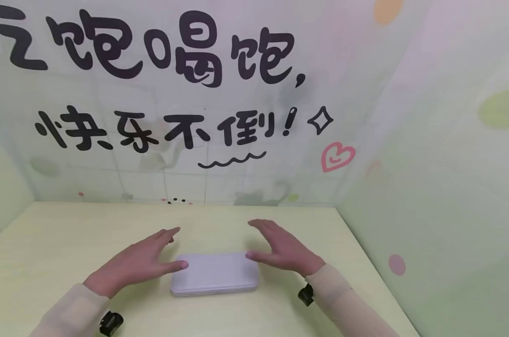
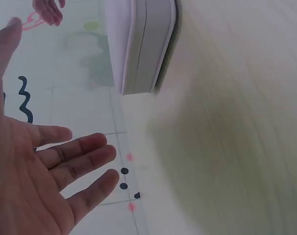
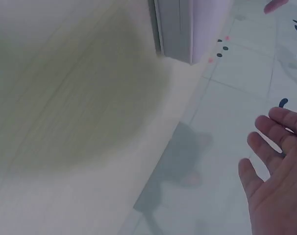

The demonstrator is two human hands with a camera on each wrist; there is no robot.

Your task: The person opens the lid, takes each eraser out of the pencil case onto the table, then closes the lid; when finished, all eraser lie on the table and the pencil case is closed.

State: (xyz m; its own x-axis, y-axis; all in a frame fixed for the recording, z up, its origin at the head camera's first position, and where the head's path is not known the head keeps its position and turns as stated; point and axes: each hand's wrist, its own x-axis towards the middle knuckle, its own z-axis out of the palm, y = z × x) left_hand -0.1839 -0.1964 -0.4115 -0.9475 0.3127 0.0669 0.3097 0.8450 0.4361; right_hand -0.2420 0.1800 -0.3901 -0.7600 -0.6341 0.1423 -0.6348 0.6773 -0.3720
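Note:
A flat lavender case with rounded corners (image 1: 215, 274) lies on the pale wooden table. On its left side my left hand (image 1: 142, 262) hovers with fingers extended, and the thumb overlaps the case's left edge in the head view. My right hand (image 1: 284, 248) is held at the other side, its thumb near the case's upper right corner. The left wrist view shows the case's side wall (image 2: 153, 46) apart from the spread fingers (image 2: 92, 193). In the right wrist view the case (image 3: 175, 29) also stands away from the fingers (image 3: 263, 149). Neither hand holds anything.
The table (image 1: 90, 220) meets a back wall (image 1: 246, 182) printed with large black characters and a pink heart (image 1: 337, 157). A side wall (image 1: 448, 210) with coloured dots closes off the right. Black wrist devices sit under both sleeves, one at the left cuff (image 1: 111, 323).

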